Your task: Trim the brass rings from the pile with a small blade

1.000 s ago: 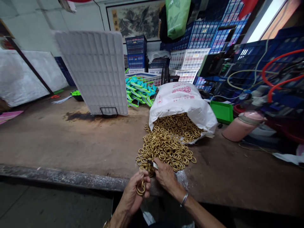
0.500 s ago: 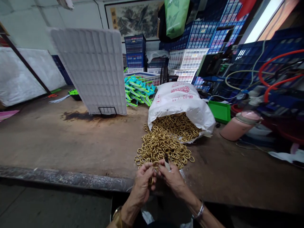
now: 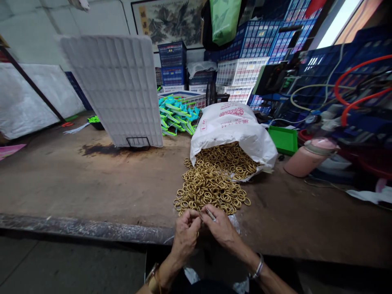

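A heap of small gold-coloured rings (image 3: 211,190) spills out of a white sack (image 3: 232,126) lying on its side on the brown workbench (image 3: 92,179). My left hand (image 3: 186,234) is closed at the near edge of the heap, pinching a ring or rings that its fingers mostly hide. My right hand (image 3: 220,228) sits right beside it, fingertips almost touching the left, and pinches a thin silvery tool (image 3: 210,213). A bangle is on each wrist.
A white gridded tray (image 3: 116,87) stands upright at the back left. Teal plastic parts (image 3: 176,114) lie behind it. A green tray (image 3: 284,140), a pink flask (image 3: 309,157), red hoses and stacked blue and white crates crowd the right and back.
My left hand rose from below the bench edge, where it held gold rings, to meet my right hand at the heap. The right hand's tool turned while the hands came together.
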Demonstrator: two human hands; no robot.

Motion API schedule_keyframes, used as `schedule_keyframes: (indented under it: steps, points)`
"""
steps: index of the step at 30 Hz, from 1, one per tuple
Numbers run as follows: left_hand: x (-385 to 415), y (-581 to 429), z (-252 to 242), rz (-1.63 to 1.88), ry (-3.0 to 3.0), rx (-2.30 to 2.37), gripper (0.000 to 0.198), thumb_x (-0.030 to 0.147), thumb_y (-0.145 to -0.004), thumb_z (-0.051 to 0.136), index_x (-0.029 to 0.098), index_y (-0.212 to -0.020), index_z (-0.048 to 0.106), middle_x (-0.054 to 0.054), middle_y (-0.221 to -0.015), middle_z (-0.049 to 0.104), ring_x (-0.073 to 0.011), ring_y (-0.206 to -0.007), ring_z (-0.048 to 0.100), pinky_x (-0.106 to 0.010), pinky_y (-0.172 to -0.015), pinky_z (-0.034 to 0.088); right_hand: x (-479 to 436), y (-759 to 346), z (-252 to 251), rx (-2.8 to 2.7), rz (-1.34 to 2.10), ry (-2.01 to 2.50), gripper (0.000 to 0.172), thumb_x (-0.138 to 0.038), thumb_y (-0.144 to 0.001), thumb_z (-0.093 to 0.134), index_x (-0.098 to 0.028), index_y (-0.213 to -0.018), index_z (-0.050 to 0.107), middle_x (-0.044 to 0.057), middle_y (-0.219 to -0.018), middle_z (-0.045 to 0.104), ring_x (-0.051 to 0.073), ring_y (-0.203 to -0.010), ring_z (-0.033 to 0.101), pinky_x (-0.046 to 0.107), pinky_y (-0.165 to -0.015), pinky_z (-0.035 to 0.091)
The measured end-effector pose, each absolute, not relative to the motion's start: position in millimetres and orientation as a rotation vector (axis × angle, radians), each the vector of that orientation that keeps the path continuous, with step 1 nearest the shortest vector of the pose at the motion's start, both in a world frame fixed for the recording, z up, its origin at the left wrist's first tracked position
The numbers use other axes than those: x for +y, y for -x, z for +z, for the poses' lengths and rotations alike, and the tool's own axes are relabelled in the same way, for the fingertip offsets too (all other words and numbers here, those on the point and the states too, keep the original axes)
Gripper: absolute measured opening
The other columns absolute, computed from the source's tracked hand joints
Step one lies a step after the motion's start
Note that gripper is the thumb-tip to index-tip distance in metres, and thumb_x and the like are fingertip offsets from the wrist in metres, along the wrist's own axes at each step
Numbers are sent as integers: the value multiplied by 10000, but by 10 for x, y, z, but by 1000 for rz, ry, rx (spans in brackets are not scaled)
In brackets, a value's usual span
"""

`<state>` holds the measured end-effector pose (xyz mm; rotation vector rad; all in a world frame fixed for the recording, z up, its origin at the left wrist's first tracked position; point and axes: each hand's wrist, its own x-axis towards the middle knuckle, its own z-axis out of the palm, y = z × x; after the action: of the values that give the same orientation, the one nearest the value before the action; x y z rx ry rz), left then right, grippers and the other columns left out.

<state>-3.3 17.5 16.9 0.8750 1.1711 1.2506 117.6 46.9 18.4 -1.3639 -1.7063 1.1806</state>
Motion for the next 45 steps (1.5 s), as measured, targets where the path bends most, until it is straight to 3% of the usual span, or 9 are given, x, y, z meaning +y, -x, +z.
schedule_keyframes:
  steps: [5,11,21,25,29,32,36,41,45]
  points:
    - [164,73,183,1122,-896,1101,204,313,-687,600,134,-617,535,53,-507,460,-41,-432,370,-166,-433,293,493,-1172,78,-1615,1239,1405,237,-366,-721,442,-189,-568,408,-53,-543,390,89,-537,352,207,-509,301]
    - [120,81,148,994,-682,891,265,411,-716,567,165,-695,470,91,-488,412,13,-281,177,-159,-305,90,460,-1170,82,-1505,1393,1337,270,-404,-748,421,-189,-585,429,-54,-528,387,85,-502,333,209,-474,281]
    - [120,70,147,1002,-659,845,330,456,-704,570,156,-682,436,78,-538,442,34,-286,194,-141,-304,95,464,-1188,62,-1526,1419,1301,280,-383,-777,387,-179,-601,458,-42,-539,438,87,-501,374,199,-480,304]
    - [112,68,137,1032,-646,897,333,458,-687,585,164,-700,429,95,-498,427,28,-283,189,-137,-302,100,430,-1221,85,-1727,1113,1423,258,-334,-801,345,-188,-620,457,-30,-550,472,104,-533,420,204,-518,310]
    - [112,58,111,1071,-656,949,333,458,-683,584,172,-686,413,101,-480,430,21,-277,200,-137,-298,124,353,-1254,102,-2124,830,1475,137,-138,-721,358,-188,-669,474,-15,-589,510,108,-543,426,208,-527,272]
    - [124,55,56,1076,-697,992,315,444,-697,570,173,-671,411,102,-458,420,12,-283,229,-137,-303,152,314,-1254,89,-2294,727,1529,221,-54,-640,366,-181,-764,499,15,-654,573,122,-583,478,217,-538,257]
    - [89,91,46,1052,-712,997,285,406,-709,567,173,-659,410,106,-435,392,6,-292,225,-140,-309,153,312,-1257,37,-2397,566,1665,274,-42,-657,383,-170,-866,504,47,-696,614,143,-609,527,237,-525,221]
    - [-188,147,101,826,-734,905,240,372,-720,556,163,-662,454,80,-439,442,-2,-292,244,-145,-307,160,364,-1354,-79,-2358,431,1830,216,-55,-728,367,-166,-846,510,48,-664,612,134,-568,531,243,-504,201]
    - [-365,88,-238,611,-593,952,171,284,-664,601,157,-639,489,54,-420,490,-15,-256,249,-149,-274,111,406,-1348,-184,-2270,416,1725,209,-70,-734,361,-181,-829,510,31,-669,602,137,-614,541,223,-540,260]
